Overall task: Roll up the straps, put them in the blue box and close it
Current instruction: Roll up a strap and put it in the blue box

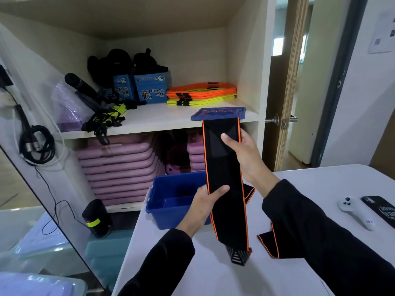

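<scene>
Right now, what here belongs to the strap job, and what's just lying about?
Job: strap held by left hand and right hand; second strap; blue box; blue lid on the shelf.
Lying about: white controller; phone.

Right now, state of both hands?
Left hand: pinching the strap near its middle.
Right hand: gripping the strap's upper part, thumb on its front.

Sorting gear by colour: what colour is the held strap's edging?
Orange edging on a black strap, clearest in the head view.
</scene>
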A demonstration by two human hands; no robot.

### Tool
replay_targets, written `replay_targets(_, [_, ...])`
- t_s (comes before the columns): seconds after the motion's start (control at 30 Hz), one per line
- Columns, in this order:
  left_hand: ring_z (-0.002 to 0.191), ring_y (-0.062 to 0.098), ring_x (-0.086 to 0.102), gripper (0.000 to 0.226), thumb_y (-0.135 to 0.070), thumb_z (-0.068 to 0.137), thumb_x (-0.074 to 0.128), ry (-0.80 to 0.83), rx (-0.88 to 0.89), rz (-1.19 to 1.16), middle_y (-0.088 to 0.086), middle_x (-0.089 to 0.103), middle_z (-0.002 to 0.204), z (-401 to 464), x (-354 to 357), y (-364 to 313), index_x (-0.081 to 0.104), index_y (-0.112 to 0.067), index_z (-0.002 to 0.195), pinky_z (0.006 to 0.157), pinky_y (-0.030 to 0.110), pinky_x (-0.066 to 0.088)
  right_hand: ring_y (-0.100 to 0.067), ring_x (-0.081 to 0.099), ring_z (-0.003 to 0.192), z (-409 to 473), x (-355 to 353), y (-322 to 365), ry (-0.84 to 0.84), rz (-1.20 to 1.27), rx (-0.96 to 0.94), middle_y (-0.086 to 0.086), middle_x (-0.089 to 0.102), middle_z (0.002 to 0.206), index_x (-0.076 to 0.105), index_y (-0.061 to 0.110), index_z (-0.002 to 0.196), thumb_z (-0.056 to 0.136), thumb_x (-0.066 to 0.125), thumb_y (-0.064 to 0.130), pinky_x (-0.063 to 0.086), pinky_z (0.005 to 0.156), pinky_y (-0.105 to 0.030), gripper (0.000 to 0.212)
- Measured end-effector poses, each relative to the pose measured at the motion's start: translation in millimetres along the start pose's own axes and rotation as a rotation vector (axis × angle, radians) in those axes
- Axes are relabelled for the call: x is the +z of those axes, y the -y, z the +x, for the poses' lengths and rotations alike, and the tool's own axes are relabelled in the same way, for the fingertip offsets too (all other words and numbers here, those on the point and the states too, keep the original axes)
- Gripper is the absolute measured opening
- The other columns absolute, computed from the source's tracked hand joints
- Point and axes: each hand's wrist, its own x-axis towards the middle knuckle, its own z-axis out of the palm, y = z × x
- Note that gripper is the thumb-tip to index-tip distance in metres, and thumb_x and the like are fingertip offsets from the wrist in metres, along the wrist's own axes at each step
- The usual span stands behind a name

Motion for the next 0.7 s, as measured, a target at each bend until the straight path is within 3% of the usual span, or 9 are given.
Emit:
replay_targets(0.13, [0.102, 0.024, 0.067, 0.029, -0.027, 0.086, 0.059, 0.007, -0.024, 0.007, 0.014, 0.070, 0.110, 0.9, -0.6, 2.7, 0.063, -0.009, 0.109, 0.095, 0.038, 0.052, -0.012, 0.064, 0.089, 1.3, 0.7, -0.9, -0.008, 0.031, -0.011, 0.002, 0.068, 0.093, 0.062, 0.022, 0.095, 0.086, 0.061, 0.015, 0.050, 0.090, -0.033, 0.011])
replay_targets(0.23, [0.101, 0.027, 0.068, 0.030, -0.029, 0.083, 0.063, 0.026, -0.050, -0.018, 0.017, 0.070, 0.110, -0.8, -3.3, 10.4, 0.065, -0.009, 0.105, 0.093, 0.038, 0.053, -0.016, 0.065, 0.090, 0.5, 1.9, -5.8, -0.020, 0.048, 0.006, -0.001, 0.068, 0.094, 0.062, 0.018, 0.097, 0.086, 0.062, 0.016, 0.050, 0.092, -0.037, 0.012])
replay_targets(0.47, [0.095, 0.009, 0.066, 0.016, -0.019, 0.082, 0.065, 0.194, -0.146, 0.038, -0.003, 0.069, 0.103, -5.8, -5.3, 21.9, 0.063, -0.026, 0.097, 0.095, 0.031, 0.051, -0.013, 0.066, 0.085, 11.7, -0.4, 12.3, -0.048, 0.111, -0.026, 0.001, 0.069, 0.090, 0.062, 0.021, 0.093, 0.086, 0.062, 0.016, 0.053, 0.086, -0.034, 0.009])
replay_targets(0.7, [0.107, 0.015, 0.064, 0.014, -0.030, 0.089, 0.056, 0.145, -0.141, 0.039, 0.003, 0.068, 0.114, 0.0, -7.5, 29.8, 0.063, -0.026, 0.100, 0.103, 0.038, 0.046, -0.015, 0.066, 0.087, 14.0, 2.8, 10.9, -0.065, 0.095, -0.048, 0.000, 0.069, 0.091, 0.063, 0.022, 0.093, 0.085, 0.063, 0.017, 0.052, 0.089, -0.038, 0.009])
